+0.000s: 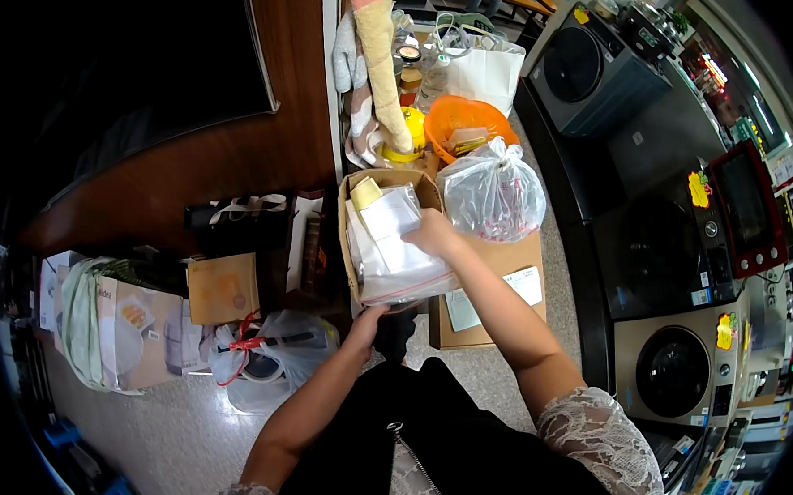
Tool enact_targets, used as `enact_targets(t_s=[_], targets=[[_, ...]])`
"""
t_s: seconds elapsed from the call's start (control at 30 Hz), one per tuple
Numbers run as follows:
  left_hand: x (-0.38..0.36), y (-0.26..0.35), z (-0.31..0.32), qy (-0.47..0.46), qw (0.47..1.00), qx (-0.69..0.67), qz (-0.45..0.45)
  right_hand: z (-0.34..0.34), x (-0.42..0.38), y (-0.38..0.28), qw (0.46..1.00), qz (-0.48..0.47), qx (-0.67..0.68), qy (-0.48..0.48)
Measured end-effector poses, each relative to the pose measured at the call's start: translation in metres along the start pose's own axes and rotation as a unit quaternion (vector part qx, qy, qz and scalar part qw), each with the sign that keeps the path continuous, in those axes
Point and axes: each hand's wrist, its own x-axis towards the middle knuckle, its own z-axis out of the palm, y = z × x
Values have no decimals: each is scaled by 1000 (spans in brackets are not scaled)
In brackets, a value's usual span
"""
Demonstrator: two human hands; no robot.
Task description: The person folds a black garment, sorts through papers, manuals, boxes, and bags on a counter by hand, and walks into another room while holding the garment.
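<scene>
An open cardboard box (pixel 349 250) stands in front of me, with a clear plastic zip bag (pixel 408 287) and white papers (pixel 394 225) in it. My right hand (pixel 432 234) reaches in from the right, its fingers closed at the edge of the papers. A folded pale yellow piece (pixel 366 193) lies on top of them. At the near edge of the box, my left hand (pixel 365 328) has its fingers curled under the rim, partly hidden. Beside the box on the right sits a knotted clear plastic bag (pixel 492 193) with reddish contents.
An orange basket (pixel 461 114), a white bag (pixel 486 74) and hanging towels (pixel 376 65) are behind the box. On the left floor are a tied plastic bag (pixel 285 343) and cartons (pixel 136 333). Washing machines (pixel 672 367) line the right side.
</scene>
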Motion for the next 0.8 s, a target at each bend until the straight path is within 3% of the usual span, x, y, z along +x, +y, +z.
enact_targets(t_s=[0.07,0.1,0.23,0.37,0.47,0.5,0.63,0.7,0.73,0.8], targets=[[-1,1,1,-4,1000,-2,11,-4,9,-10,993,37,-6,-109],[3,0,0,-35,999,-16,21,-2,9,-11,995,17,-14,-99],[4,-2,-2,-17,1000,-12,-11,1,-10,-19,997,40,9,-61],[-8,6,3,-31,999,-26,4,28,-13,13,990,33,107,-81],[-8,11,6,-32,999,-41,-4,41,0,37,997,54,47,-28],[-11,16,7,-46,997,-59,-10,-3,-26,-19,999,40,23,-7],[-13,27,8,-36,997,-57,-40,-81,-58,-18,980,-45,107,164],[-11,25,5,-41,996,-66,-46,-116,-72,-30,925,-211,156,276],[-9,26,7,-48,995,-68,-45,-132,-85,-30,936,-163,224,219],[-14,28,12,-76,994,-80,-8,-146,-99,-14,936,-214,82,269]])
